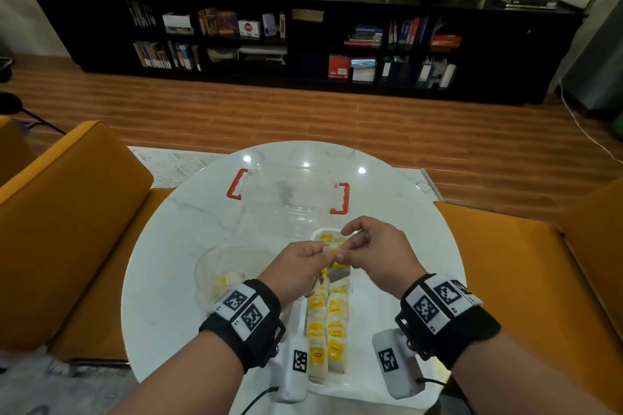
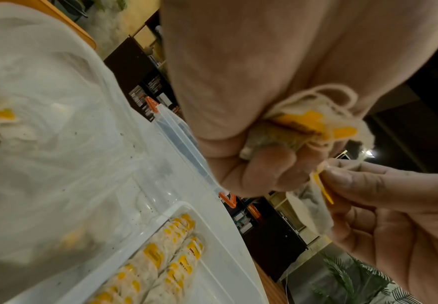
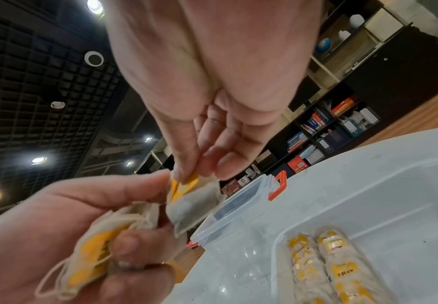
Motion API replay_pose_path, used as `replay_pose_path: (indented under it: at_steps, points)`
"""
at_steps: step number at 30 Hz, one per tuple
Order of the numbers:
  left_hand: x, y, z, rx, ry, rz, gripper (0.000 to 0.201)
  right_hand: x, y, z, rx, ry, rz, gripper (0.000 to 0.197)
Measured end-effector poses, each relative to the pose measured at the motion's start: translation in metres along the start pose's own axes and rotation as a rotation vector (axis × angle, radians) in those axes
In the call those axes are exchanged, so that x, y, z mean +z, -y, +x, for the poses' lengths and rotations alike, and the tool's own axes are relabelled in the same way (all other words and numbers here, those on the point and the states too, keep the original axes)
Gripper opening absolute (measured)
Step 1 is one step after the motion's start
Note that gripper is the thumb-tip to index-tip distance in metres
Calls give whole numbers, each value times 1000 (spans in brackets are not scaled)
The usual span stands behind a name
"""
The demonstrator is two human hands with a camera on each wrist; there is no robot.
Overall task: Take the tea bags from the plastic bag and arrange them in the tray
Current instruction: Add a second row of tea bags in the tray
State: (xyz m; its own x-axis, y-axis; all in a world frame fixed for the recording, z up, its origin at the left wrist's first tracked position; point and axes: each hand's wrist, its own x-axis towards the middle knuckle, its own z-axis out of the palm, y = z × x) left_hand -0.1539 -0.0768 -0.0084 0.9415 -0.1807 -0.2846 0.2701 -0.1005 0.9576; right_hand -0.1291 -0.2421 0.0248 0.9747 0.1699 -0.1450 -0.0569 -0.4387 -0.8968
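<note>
The room is dim and warm-toned, lit from overhead: round ceiling lamps (image 3: pixel 94 5) show in the right wrist view, and three of them glare as small white spots on the glossy desk (image 1: pixel 188 222), beyond the box (image 1: pixel 290 195). The head view bends straight lines toward its edges, and the shelf (image 1: pixel 303 44) behind the desk is dark and soft. Both wrist views are grainy; the near hands (image 2: pixel 238 82) are smeared with blur, and the bag (image 2: pixel 43 123) is out of focus.
</note>
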Motion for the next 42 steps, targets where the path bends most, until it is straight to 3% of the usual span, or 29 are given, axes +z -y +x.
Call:
replay_pose_path:
  at_steps: [3,5,10,13,18,21,30,35,42]
  points:
    - [-2,2,1,50,-12,126,22,1,-4,-2,-3,-43,-32,38]
    - [-2,5,0,97,-19,180,20,1,-10,-3,28,9,-18,39]
    - [4,20,-1,141,-107,286,9,2,-33,-9,103,186,31,2]
    - [5,41,-4,73,-123,313,6,5,-55,-14,172,301,-26,8]
    - [7,73,-12,-70,-101,526,8,15,-89,-27,233,510,-409,5]
    - [10,87,-16,-128,-81,540,12,24,-102,-35,259,577,-499,5]
    - [10,99,-19,-157,-88,557,6,46,-117,-45,336,626,-472,6]
    - [11,101,-20,-168,-96,540,6,54,-125,-44,386,589,-418,15]
    - [11,99,-22,-167,-96,546,5,64,-128,-41,401,555,-464,10]
